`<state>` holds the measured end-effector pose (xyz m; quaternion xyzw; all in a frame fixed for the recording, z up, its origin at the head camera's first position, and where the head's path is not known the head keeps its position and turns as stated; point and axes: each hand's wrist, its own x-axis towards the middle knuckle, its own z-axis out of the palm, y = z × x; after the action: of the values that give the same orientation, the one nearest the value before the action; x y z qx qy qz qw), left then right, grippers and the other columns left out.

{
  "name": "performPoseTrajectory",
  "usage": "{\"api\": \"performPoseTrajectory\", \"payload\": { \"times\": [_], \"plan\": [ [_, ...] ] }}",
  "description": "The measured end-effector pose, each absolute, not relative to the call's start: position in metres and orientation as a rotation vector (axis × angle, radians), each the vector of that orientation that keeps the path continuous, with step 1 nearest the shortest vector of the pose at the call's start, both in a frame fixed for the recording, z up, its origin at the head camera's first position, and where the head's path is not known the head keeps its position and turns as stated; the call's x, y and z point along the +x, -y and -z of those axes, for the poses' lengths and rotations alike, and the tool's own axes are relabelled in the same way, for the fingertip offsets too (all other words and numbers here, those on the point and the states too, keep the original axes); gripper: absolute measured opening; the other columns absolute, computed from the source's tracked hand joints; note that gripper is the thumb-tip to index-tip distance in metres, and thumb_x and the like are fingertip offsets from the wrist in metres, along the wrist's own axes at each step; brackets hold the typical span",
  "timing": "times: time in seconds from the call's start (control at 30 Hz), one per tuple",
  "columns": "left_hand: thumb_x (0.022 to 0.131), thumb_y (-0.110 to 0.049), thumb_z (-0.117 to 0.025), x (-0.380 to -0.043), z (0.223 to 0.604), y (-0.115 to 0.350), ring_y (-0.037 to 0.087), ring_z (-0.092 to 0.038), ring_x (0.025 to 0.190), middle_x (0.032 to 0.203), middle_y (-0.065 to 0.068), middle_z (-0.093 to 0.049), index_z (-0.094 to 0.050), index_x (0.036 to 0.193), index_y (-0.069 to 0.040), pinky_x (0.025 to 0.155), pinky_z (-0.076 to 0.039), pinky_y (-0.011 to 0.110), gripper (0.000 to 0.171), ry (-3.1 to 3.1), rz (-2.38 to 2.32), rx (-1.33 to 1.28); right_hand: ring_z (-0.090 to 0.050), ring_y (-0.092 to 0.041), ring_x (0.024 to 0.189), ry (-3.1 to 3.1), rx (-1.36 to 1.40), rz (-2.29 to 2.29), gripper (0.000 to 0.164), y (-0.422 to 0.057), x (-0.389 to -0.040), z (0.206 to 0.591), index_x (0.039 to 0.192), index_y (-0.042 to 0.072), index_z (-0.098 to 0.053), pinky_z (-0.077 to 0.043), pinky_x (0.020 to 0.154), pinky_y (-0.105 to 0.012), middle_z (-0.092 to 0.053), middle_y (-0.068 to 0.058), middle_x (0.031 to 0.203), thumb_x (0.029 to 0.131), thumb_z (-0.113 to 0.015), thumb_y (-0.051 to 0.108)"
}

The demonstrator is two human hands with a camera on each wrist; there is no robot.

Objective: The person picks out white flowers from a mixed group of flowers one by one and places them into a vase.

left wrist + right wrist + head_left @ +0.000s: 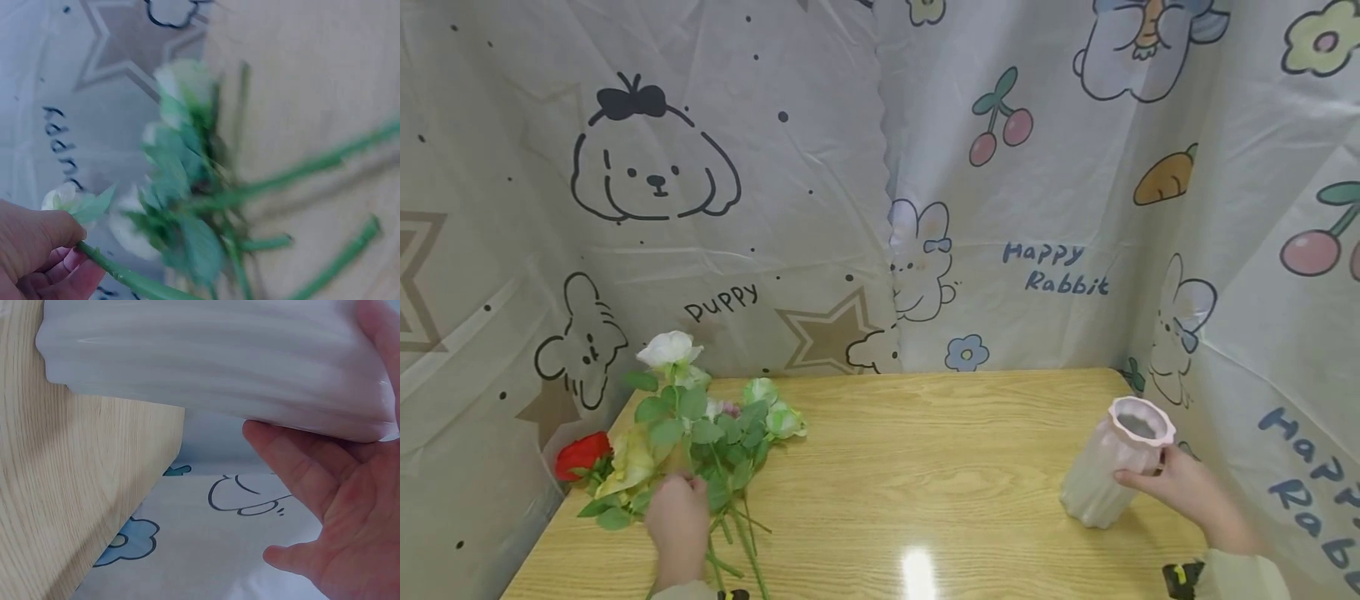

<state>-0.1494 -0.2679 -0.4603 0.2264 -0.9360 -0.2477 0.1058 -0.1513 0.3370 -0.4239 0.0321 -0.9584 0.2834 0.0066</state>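
Note:
My left hand point(677, 517) is at the left of the table, pinching a green flower stem point(134, 281) between thumb and fingers. A pale bloom point(61, 197) shows just behind that hand in the left wrist view. Around it are a white rose point(668, 350), a yellow rose point(631, 462), a red rose point(582, 456) and pale green blooms point(785, 419), with leaves and crossing stems. At the right, my right hand point(1187, 492) grips a pale pink ribbed vase point(1105, 475) near its wavy rim, thumb in front. The vase's opening faces up.
A wooden table point(925, 467) carries everything, with bare wood between flowers and vase. Printed cloth point(820, 167) hangs behind the table and along both sides. Several cut stems point(745, 542) point toward the table's near edge.

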Motion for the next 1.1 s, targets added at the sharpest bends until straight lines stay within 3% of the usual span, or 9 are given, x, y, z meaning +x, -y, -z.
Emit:
{"api": "performPoseTrajectory", "payload": {
  "times": [0.33, 0.6, 0.73, 0.83, 0.93, 0.97, 1.1],
  "plan": [
    [0.084, -0.013, -0.05, -0.154, 0.418, 0.227, 0.031, -0.057, 0.068, 0.082, 0.023, -0.061, -0.057, 0.093, 0.007, 0.06, -0.047, 0.046, 0.024, 2.452, 0.752, 0.4, -0.054, -0.045, 0.097, 2.982, 0.135, -0.916, 0.079, -0.32, -0.151, 0.421, 0.125, -0.01, -0.032, -0.05, 0.074, -0.052, -0.05, -0.037, 0.115, 0.073, -0.067, 0.038],
    [0.086, -0.018, -0.049, -0.157, 0.387, 0.192, 0.027, -0.061, 0.071, 0.091, 0.02, -0.061, -0.057, 0.099, 0.004, 0.058, -0.05, 0.04, 0.027, 2.41, 0.892, 0.256, -0.058, -0.039, 0.093, 3.022, 0.117, -0.887, 0.083, -0.305, -0.15, 0.419, 0.127, -0.01, -0.032, -0.05, 0.071, -0.048, -0.054, -0.034, 0.112, 0.073, -0.066, 0.044],
    [0.085, -0.017, -0.05, -0.163, 0.374, 0.171, 0.026, -0.062, 0.072, 0.089, 0.017, -0.061, -0.058, 0.099, 0.002, 0.067, -0.052, 0.043, 0.025, 2.36, 0.961, 0.19, -0.056, -0.04, 0.097, 2.99, 0.139, -0.976, 0.082, -0.295, -0.152, 0.42, 0.127, -0.008, -0.033, -0.051, 0.073, -0.047, -0.051, -0.035, 0.116, 0.071, -0.068, 0.041],
    [0.084, -0.016, -0.052, -0.169, 0.366, 0.153, 0.024, -0.062, 0.069, 0.086, 0.016, -0.062, -0.059, 0.096, 0.002, 0.068, -0.052, 0.044, 0.022, 2.296, 0.988, 0.116, -0.055, -0.041, 0.099, 2.973, 0.155, -1.008, 0.083, -0.288, -0.154, 0.421, 0.127, -0.007, -0.034, -0.052, 0.075, -0.047, -0.05, -0.035, 0.119, 0.07, -0.068, 0.042],
    [0.083, -0.014, -0.053, -0.177, 0.356, 0.131, 0.021, -0.06, 0.066, 0.084, 0.014, -0.062, -0.06, 0.093, 0.001, 0.064, -0.053, 0.039, 0.019, 2.234, 1.019, 0.021, -0.057, -0.041, 0.098, 2.993, 0.142, -0.959, 0.085, -0.281, -0.156, 0.422, 0.127, -0.006, -0.035, -0.052, 0.074, -0.046, -0.051, -0.034, 0.118, 0.069, -0.068, 0.047],
    [0.083, -0.014, -0.054, -0.179, 0.353, 0.124, 0.02, -0.06, 0.066, 0.083, 0.013, -0.062, -0.06, 0.092, 0.001, 0.058, -0.052, 0.036, 0.019, 2.222, 1.032, -0.011, -0.057, -0.041, 0.098, 3.003, 0.136, -0.947, 0.086, -0.279, -0.157, 0.423, 0.127, -0.006, -0.035, -0.052, 0.074, -0.046, -0.051, -0.034, 0.118, 0.069, -0.067, 0.048],
    [0.084, -0.015, -0.055, -0.189, 0.343, 0.098, 0.017, -0.059, 0.066, 0.082, 0.012, -0.061, -0.059, 0.091, 0.0, 0.058, -0.052, 0.029, 0.018, 2.194, 1.069, -0.118, -0.057, -0.041, 0.099, 3.021, 0.131, -0.962, 0.087, -0.271, -0.16, 0.425, 0.127, -0.005, -0.035, -0.052, 0.075, -0.046, -0.051, -0.033, 0.119, 0.068, -0.067, 0.049]
  ]
}}
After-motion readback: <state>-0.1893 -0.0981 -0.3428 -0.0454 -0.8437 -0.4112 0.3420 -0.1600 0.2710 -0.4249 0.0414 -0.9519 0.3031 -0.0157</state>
